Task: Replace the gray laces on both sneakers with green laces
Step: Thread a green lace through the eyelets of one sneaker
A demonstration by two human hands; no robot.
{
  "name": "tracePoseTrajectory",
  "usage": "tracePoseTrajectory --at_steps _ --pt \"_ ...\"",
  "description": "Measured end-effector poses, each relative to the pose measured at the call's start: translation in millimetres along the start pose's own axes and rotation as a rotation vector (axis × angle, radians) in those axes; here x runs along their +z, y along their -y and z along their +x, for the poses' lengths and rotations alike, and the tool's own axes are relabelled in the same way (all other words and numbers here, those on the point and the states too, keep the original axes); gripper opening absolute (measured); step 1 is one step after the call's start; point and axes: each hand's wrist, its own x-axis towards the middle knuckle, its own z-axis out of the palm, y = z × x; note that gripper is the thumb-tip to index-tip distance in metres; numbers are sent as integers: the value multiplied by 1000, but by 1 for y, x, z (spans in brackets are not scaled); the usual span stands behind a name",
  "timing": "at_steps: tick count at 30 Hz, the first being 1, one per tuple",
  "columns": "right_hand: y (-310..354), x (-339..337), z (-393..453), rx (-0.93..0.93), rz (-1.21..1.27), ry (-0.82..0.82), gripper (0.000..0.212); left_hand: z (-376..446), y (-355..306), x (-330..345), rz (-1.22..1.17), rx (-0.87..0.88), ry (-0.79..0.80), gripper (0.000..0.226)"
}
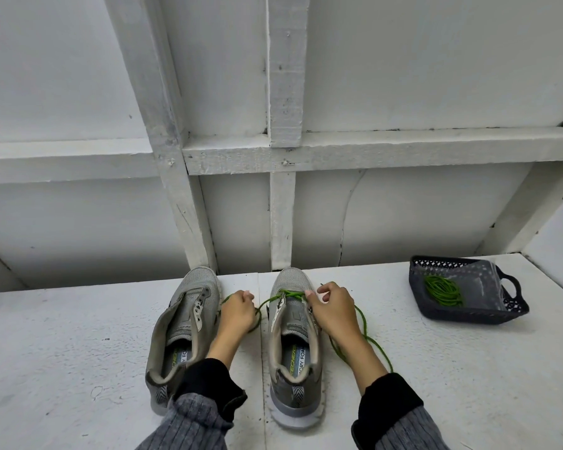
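Note:
Two grey sneakers stand side by side on the white surface, toes pointing away from me. The left sneaker (182, 323) has no lace in its eyelets. The right sneaker (293, 339) carries a green lace (288, 294) crossing its lowest eyelets near the toe. My left hand (236, 311) lies between the two shoes and grips one end of that lace. My right hand (330, 308) sits at the right side of the right sneaker and pinches the lace by the eyelet. The rest of the lace (366, 336) trails in a loop on the surface under my right wrist.
A dark plastic basket (504, 315) sits at the right and holds a coiled green lace (442, 290). A white wall with wooden beams (283, 151) rises right behind the shoes. No grey laces are in view.

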Motion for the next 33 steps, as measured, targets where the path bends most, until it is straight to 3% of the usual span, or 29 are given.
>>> tracePoseTrajectory --at_steps 3,6,10,14,19,26,30,33 --pt "13 2 -5 60 -107 129 41 5 -3 -6 -20 11 26 35" --pt "21 4 -14 73 -230 178 35 3 -4 -8 -4 22 68 39" --pt "30 0 -26 16 -325 59 17 3 -4 -11 -26 86 137 41" --pt "33 -9 -26 -13 -384 -20 19 3 -10 -11 -181 139 181 51" --pt "18 -26 -13 -19 -389 -127 16 2 -18 -13 -138 217 180 55" --pt "3 -9 -10 -143 -410 -142 20 1 -8 -28 322 358 28 24" --pt "-1 -7 -7 -170 -393 -143 20 -18 -4 -31 895 412 -78 15" --pt "-3 -7 -8 -186 -370 -149 22 -33 1 -27 1229 358 -32 24"
